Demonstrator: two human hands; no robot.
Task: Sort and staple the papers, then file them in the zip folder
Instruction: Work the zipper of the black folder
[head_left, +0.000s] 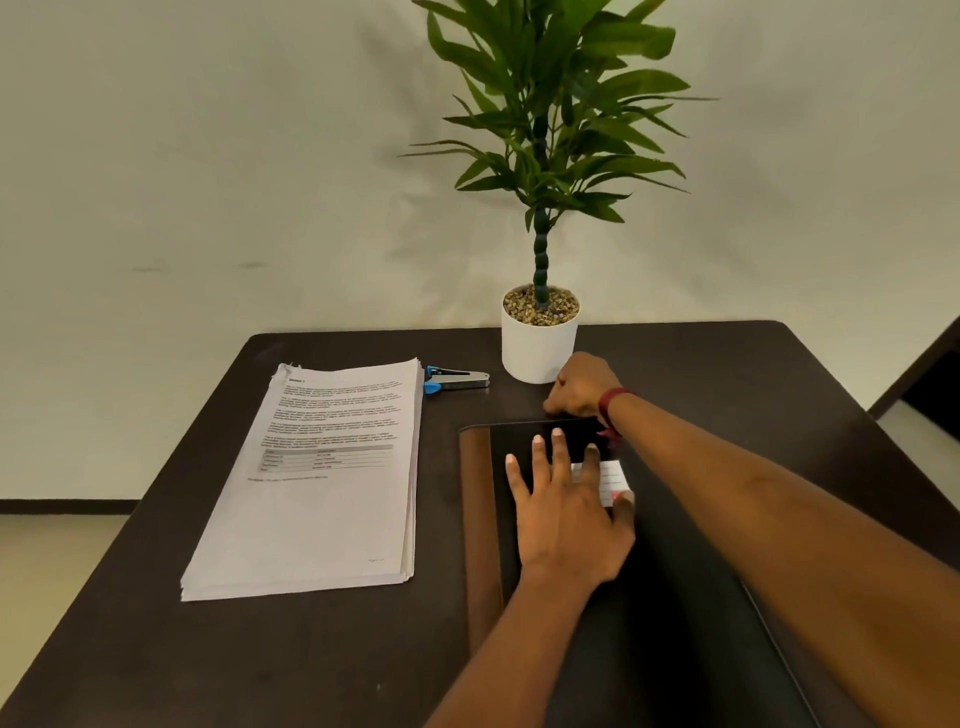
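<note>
A thick stack of printed papers (317, 483) lies on the left half of the dark table. Beyond its far right corner rests a stapler (456, 380) with a blue end and metal jaws. A black zip folder (670, 597) with a brown spine strip lies on the right half, a white label on its cover. My left hand (563, 506) presses flat on the folder's cover with fingers spread, partly covering the label. My right hand (579, 387) is curled at the folder's far edge; what its fingertips pinch there is hidden.
A potted plant (540, 343) in a white pot stands at the table's far edge (363, 335), just behind my right hand. A wall rises behind the table. The table's right edge drops off to the floor at the far right.
</note>
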